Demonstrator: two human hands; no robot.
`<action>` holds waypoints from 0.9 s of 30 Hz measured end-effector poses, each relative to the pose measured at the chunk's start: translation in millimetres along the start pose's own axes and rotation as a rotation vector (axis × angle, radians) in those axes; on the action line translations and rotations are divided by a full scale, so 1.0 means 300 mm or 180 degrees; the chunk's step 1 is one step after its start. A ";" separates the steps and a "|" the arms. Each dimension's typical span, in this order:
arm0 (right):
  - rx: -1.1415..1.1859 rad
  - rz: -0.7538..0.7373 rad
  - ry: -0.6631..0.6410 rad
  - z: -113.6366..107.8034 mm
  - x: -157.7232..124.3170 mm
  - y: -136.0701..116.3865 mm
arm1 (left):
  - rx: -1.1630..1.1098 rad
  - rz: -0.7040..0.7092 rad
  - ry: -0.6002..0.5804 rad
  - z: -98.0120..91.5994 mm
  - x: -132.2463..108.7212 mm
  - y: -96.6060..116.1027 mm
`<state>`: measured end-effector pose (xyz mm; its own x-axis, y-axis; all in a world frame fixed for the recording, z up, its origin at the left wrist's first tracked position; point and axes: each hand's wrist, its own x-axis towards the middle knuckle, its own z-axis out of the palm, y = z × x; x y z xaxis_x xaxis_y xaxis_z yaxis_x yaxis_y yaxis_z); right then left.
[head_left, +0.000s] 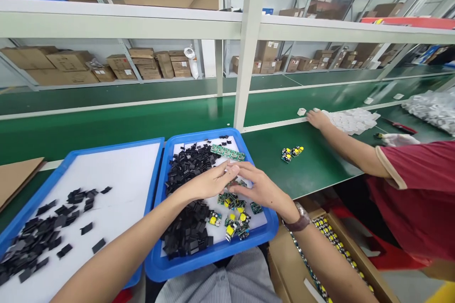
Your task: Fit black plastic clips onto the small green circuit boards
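My left hand (213, 181) and my right hand (259, 184) meet above a blue-rimmed tray (156, 265), fingertips together. The fingers of both are closed, and whatever lies between them is hidden. Just below my right fingers lie small green circuit boards with yellow parts (230, 229). A longer strip of joined green circuit boards (227, 152) rests beyond my hands. Many small black pieces (190, 232) fill the left side of this tray, on its white lining.
A second blue tray (156, 165) with black pieces (53, 227) stands at left. Loose boards (291, 153) lie on the green bench (280, 177). A co-worker's hand (318, 118) is near white parts (350, 120). A cardboard box (284, 265) with board strips stands below right. A post (245, 57) rises ahead.
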<state>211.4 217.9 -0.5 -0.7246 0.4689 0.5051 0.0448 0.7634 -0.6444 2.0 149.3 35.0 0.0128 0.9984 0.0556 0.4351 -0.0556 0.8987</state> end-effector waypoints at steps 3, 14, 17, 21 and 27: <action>0.0054 -0.0123 0.0223 0.033 0.020 -0.020 | -0.0229 -0.0199 -0.0334 -0.011 -0.016 0.035; -0.0661 0.0331 0.0510 0.102 -0.044 0.054 | -0.0638 -0.0668 0.0520 0.104 -0.085 -0.080; -0.0546 0.0150 0.0173 0.066 -0.035 0.023 | -0.0722 -0.0648 0.0387 0.089 -0.076 -0.078; -0.0184 -0.0440 0.0048 0.105 -0.017 -0.036 | -0.0881 -0.0662 0.0494 0.134 -0.067 -0.047; -0.0414 -0.0493 0.0712 0.167 -0.031 -0.036 | -0.0927 -0.0706 0.0980 0.212 -0.085 -0.037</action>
<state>183.3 183.1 -27.0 -0.5608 0.4177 0.7149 0.0439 0.8772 -0.4781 54.0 125.2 -4.1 -0.3383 0.9388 -0.0647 0.1262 0.1134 0.9855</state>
